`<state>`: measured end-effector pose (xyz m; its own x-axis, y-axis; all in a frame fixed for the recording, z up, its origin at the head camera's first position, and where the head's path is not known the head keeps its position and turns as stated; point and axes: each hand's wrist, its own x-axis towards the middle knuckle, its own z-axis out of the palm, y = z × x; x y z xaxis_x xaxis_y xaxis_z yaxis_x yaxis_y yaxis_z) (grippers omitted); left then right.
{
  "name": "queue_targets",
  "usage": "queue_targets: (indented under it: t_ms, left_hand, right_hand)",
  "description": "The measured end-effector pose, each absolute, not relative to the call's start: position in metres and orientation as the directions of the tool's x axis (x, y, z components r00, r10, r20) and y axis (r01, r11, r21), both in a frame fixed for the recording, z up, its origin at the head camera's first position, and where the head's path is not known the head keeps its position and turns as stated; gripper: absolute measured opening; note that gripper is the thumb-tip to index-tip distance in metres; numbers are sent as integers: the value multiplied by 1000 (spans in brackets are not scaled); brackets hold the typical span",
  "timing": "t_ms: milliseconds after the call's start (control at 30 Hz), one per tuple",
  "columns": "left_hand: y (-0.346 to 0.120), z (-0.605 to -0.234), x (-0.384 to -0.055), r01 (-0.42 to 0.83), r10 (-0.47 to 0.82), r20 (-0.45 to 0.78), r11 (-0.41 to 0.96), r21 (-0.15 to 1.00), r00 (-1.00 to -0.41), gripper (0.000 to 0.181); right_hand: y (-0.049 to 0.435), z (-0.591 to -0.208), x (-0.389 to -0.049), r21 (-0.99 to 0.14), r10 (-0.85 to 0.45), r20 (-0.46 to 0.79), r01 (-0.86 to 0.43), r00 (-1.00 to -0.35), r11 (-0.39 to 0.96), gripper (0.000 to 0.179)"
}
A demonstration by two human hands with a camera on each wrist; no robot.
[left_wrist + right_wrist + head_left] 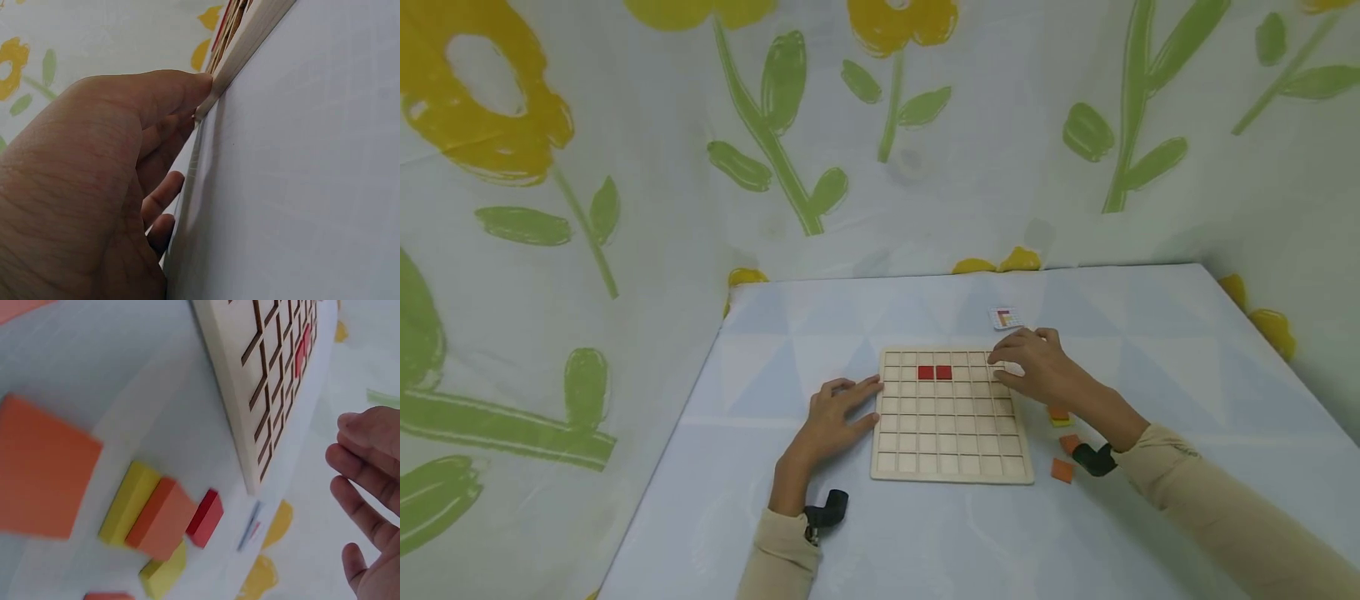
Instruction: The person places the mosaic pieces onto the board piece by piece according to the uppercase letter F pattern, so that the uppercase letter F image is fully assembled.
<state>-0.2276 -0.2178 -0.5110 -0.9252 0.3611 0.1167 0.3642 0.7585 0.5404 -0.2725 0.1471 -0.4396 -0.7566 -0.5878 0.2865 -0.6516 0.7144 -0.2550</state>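
A square wooden grid board [952, 479] lies on the table. Two red square tiles [943, 372] sit side by side in its second row from the far edge. My left hand [835, 423] is at the board's left side, and in the left wrist view its thumb touches the wooden edge [250, 47]. Over the far right corner of the board is my right hand [1037, 365], its fingers loosely bent. In the right wrist view no tile shows between those fingers [359, 465].
Right of the board lie loose tiles: an orange tile [1062, 470], a yellow tile [128, 503] leaning against another orange one [161, 519], and a red tile [205, 519]. A small pattern card [1006, 317] lies beyond the board. Flowered cloth [925, 208] hangs behind the table.
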Motion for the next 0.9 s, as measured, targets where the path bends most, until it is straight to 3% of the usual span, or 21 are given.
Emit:
queue_targets:
  t_ms: [600, 900]
  left_hand:
    - [-219, -514, -227, 376, 363, 141, 737, 561, -921, 52]
    - [-218, -514, -228, 344, 358, 94, 741, 576, -929, 53]
  right_hand:
    - [192, -443, -261, -282, -476, 170, -506, -863, 815, 24]
    - [203, -454, -264, -260, -424, 94, -433, -901, 863, 26]
